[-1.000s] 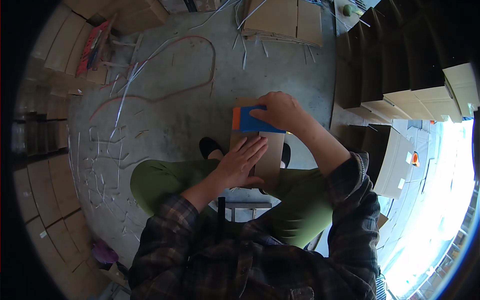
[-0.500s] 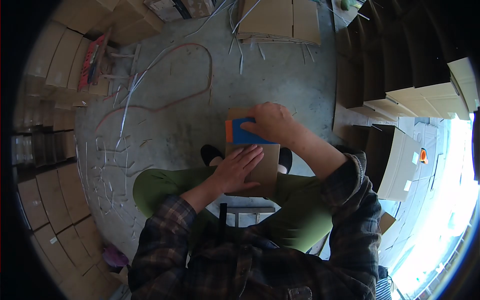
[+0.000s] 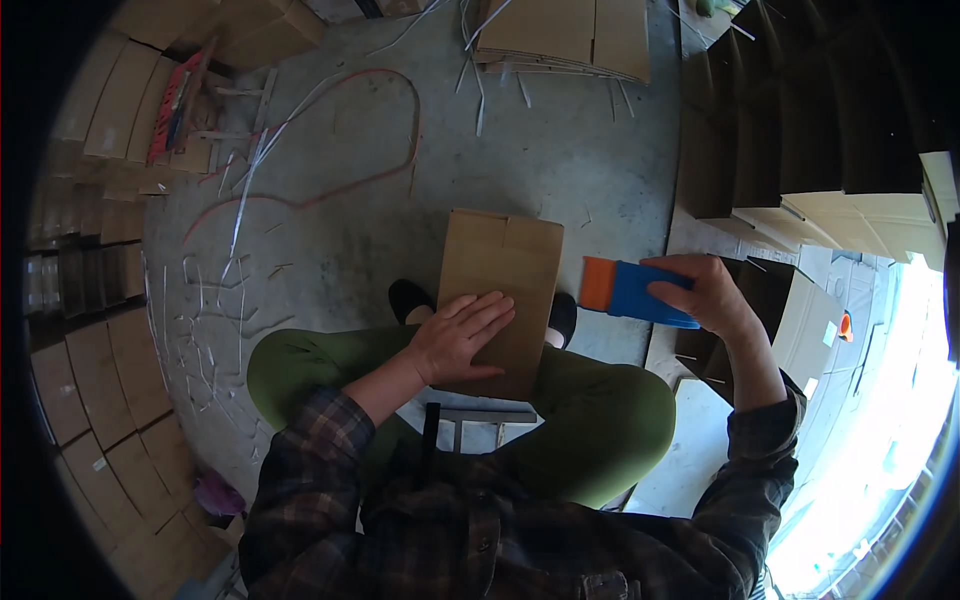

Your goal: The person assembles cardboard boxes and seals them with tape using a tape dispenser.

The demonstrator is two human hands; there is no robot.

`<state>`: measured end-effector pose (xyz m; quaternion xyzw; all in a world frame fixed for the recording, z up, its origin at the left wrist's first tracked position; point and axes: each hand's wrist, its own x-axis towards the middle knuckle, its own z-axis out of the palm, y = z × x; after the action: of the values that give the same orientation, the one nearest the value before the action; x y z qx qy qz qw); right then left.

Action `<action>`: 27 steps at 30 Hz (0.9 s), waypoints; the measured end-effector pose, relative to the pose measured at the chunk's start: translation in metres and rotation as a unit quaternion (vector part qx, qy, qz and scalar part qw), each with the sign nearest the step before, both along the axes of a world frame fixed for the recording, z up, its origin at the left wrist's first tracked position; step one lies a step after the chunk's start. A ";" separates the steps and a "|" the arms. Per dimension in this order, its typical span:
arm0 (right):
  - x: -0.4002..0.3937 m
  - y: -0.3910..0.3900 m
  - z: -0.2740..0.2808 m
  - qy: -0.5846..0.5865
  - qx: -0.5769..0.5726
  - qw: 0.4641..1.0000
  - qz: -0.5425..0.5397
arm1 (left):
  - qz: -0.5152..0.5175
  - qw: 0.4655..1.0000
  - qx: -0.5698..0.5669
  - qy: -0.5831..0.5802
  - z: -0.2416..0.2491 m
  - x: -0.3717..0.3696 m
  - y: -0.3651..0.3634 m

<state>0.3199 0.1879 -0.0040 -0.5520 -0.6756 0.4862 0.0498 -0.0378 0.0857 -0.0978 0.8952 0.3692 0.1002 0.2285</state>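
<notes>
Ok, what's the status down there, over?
Left hand spread on cardboard box, partly covering it. Right hand holding blue-and-orange tool, off the box.

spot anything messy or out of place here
Yes: loose strips lie scattered and bent across the floor to the left of the box, looking like untidy litter. The box shows no clear damage.

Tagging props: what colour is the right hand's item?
The item is blue with an orange end; head view.
</notes>
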 end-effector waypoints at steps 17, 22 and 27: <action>-0.035 0.009 -0.082 -0.066 0.068 0.996 0.006 | -0.004 1.000 0.005 0.001 0.003 -0.002 0.004; -0.045 0.039 -0.071 -0.084 -0.002 0.996 0.015 | -0.004 1.000 0.006 -0.004 0.003 0.003 -0.001; -0.073 0.043 -0.049 -0.221 0.001 0.973 0.072 | -0.004 1.000 0.008 -0.026 0.004 -0.003 -0.002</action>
<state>0.2473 0.2312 -0.0534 -0.5958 -0.7082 0.3540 -0.1348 -0.0404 0.0837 -0.0937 0.8957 0.3586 0.1249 0.2316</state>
